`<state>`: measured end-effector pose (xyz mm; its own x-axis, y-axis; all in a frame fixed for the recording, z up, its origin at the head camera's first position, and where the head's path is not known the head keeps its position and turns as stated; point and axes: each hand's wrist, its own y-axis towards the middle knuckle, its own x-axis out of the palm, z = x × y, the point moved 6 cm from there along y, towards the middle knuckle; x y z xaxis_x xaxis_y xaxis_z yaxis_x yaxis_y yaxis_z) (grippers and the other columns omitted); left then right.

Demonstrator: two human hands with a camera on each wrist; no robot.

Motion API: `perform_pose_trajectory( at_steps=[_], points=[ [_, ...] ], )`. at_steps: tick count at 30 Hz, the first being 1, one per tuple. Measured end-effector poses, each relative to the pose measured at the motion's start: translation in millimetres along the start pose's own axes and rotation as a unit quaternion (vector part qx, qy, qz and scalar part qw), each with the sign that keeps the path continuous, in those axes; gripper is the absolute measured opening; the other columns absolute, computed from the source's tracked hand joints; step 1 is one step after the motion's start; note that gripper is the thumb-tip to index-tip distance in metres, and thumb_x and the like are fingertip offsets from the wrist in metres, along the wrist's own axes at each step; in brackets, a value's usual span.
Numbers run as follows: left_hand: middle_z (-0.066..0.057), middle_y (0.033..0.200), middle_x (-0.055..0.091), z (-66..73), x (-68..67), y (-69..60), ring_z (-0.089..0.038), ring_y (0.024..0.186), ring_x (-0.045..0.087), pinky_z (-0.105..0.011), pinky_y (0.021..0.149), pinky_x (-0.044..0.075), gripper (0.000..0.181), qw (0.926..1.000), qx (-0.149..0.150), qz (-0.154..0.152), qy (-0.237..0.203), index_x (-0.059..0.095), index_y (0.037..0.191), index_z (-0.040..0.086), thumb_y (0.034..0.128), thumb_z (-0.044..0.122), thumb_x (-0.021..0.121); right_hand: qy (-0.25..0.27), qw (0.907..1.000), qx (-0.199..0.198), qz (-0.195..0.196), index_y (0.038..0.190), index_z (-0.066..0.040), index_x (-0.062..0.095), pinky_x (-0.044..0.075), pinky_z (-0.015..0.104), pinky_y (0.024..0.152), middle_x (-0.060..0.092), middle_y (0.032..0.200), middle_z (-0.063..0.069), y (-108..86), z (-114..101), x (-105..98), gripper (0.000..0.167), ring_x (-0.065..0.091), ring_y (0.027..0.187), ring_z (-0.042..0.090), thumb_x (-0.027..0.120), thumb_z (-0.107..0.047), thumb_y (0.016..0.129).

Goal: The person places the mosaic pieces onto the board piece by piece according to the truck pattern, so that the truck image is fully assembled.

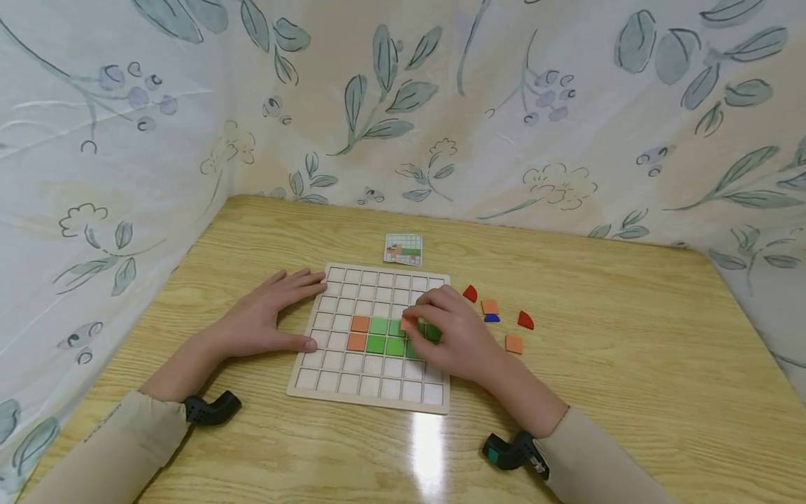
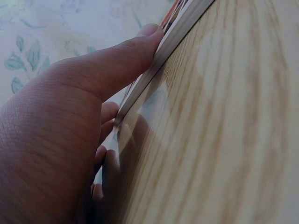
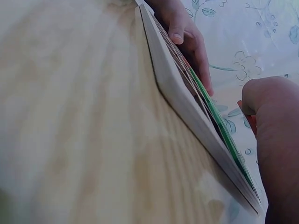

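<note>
A wooden grid board [image 1: 340, 400] lies on the table, with two orange square tiles [image 1: 357, 341] and several green square tiles [image 1: 376, 344] in its middle rows. My left hand [image 1: 267, 315] rests at the board's left edge, thumb and fingers spread and fairly straight. In the left wrist view the left thumb [image 2: 126, 60] touches the board's rim. Over the board's right half, my right hand [image 1: 456, 336] pinches an orange square tile [image 1: 408, 324] between thumb and fingers. That tile [image 3: 247, 116] shows above the board in the right wrist view. The right hand hides some green tiles.
Right of the board lie two red quarter-circle pieces [image 1: 525, 320], a blue piece [image 1: 492, 318] and two orange squares [image 1: 513, 344]. A small pattern card [image 1: 404, 249] lies behind the board. A leaf-patterned cloth [image 1: 390, 105] hangs behind the wooden table [image 1: 264, 448].
</note>
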<state>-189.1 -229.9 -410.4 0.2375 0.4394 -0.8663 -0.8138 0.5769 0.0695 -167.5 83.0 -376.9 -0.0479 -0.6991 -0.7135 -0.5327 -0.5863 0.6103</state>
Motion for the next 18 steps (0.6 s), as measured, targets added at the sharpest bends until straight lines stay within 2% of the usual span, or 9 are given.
perform_pose_trajectory(
  at_steps=[11, 18],
  points=[
    [-0.001, 0.178, 0.032, -0.6, -1.0, -0.4, -0.033, 0.166, 0.023, -0.054, 0.137, 0.006, 0.106, 1.0000, 0.003, 0.002, -0.002, 0.044, 0.169, 0.018, 0.0850, 0.064, 0.088, 0.004, 0.9997, -0.024, 0.001, 0.101, -0.009, 0.082, 0.052, 0.035, 0.080, 0.066, 0.096, 0.001, 23.3, -4.7, 16.6, 0.008, 0.056, 0.089, 0.021, 0.082, -0.014, 0.094],
    [-0.001, 0.178, 0.033, -1.5, 0.1, 0.6, -0.032, 0.166, 0.022, -0.054, 0.137, 0.007, 0.105, 1.0000, 0.006, 0.004, 0.001, 0.044, 0.170, 0.020, 0.0857, 0.067, 0.086, -0.014, 0.9994, -0.031, -0.005, 0.101, -0.009, 0.081, 0.052, 0.034, 0.080, 0.065, 0.095, 0.001, 35.5, -6.8, 28.2, 0.008, 0.057, 0.090, 0.022, 0.078, -0.014, 0.095]
  ],
)
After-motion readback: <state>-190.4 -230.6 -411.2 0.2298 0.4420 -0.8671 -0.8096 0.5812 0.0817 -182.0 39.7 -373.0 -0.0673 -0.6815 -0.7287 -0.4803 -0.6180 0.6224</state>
